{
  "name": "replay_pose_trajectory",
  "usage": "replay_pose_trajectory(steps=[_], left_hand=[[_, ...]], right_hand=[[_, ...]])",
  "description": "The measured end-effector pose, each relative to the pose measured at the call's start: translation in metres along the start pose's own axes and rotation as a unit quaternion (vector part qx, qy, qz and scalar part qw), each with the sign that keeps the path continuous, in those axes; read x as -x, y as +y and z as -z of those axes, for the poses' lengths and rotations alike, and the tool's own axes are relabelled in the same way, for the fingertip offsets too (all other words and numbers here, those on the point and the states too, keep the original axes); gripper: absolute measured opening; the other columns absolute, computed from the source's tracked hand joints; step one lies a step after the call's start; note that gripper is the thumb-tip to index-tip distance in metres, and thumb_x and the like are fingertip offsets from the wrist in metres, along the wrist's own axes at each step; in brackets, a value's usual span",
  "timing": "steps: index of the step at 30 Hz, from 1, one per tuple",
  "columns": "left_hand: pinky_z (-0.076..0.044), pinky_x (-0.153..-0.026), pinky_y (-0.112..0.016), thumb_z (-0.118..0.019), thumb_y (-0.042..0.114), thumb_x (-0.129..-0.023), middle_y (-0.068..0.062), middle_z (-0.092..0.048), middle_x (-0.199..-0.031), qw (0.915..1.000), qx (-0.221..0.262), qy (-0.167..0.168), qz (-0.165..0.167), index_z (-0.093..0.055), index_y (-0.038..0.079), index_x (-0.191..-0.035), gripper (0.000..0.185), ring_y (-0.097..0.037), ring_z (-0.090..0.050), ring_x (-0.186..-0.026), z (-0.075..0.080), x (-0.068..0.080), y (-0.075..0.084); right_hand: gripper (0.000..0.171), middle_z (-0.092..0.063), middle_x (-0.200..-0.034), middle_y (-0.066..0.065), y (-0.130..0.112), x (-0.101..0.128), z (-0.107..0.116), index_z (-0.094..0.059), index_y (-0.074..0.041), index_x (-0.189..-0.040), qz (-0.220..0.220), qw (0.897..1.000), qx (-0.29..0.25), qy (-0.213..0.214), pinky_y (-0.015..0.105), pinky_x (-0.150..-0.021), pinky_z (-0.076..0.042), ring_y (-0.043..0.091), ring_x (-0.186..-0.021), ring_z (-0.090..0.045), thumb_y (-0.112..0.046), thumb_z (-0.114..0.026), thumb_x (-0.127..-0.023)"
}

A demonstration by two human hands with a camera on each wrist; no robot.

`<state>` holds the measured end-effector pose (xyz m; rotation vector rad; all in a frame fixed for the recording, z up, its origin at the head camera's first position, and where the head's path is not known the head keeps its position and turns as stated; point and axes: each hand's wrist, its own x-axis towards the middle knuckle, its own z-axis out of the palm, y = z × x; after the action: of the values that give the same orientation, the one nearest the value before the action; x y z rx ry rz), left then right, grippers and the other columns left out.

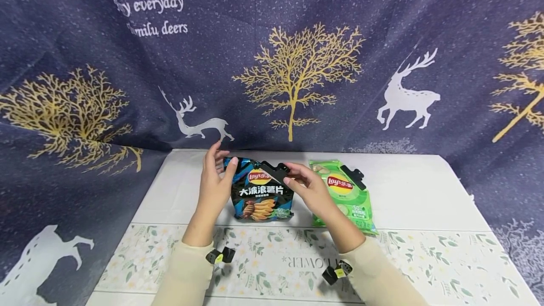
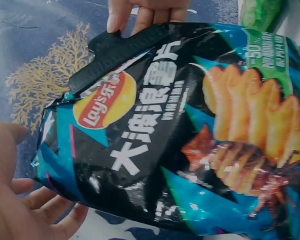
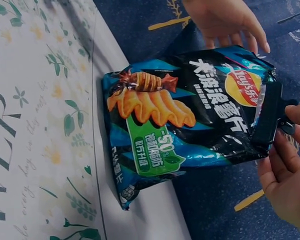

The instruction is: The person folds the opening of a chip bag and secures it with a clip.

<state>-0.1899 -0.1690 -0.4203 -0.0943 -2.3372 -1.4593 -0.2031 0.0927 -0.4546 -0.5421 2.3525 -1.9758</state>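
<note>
While our hands work at its top, the blue-black Lay's chip bag (image 1: 262, 195) stands near the far edge of the surface (image 1: 425, 192).

Our right hand (image 1: 307, 188) pinches the black bag clip (image 1: 275, 172) on the bag's upper edge; our left hand (image 1: 214, 184) steadies the bag's other side, thumb on its front and fingers loosely spread behind it. Just beside our right hand, a green Lay's chip bag (image 1: 346, 195) lies flat with its own black clip (image 1: 352, 176) at the top.
</note>
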Motion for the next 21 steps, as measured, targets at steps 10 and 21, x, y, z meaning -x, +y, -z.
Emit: replay_pose_trajectory(steps=[10, 21], left_hand=[[-0.051, -0.101, -0.052, -0.048, 0.051, -0.104, -0.02, -0.058, -0.132, 0.9977, -0.012, -0.027, 0.06, -0.028, 0.023, -0.158, 0.064, -0.036, -0.062, -0.116, -0.007, 0.009, -0.011], [-0.051, -0.103, -0.055, -0.047, 0.052, -0.104, -0.018, -0.059, -0.139, 0.9969, -0.001, -0.038, 0.069, -0.031, 0.014, -0.155, 0.065, -0.036, -0.062, -0.124, -0.018, 0.013, -0.018]], right_hand=[[0.053, -0.066, -0.127, 0.014, 0.007, 0.005, -0.003, -0.053, -0.024, -0.147, -0.001, 1.0, -0.012, 0.004, 0.023, -0.096, -0.052, 0.028, -0.117, -0.062, -0.018, -0.069, -0.097], [0.051, -0.06, -0.14, 0.015, 0.009, 0.01, -0.006, -0.053, -0.009, -0.145, -0.059, 0.998, -0.025, 0.012, 0.037, -0.108, -0.049, 0.03, -0.128, -0.059, -0.02, -0.068, -0.097]])
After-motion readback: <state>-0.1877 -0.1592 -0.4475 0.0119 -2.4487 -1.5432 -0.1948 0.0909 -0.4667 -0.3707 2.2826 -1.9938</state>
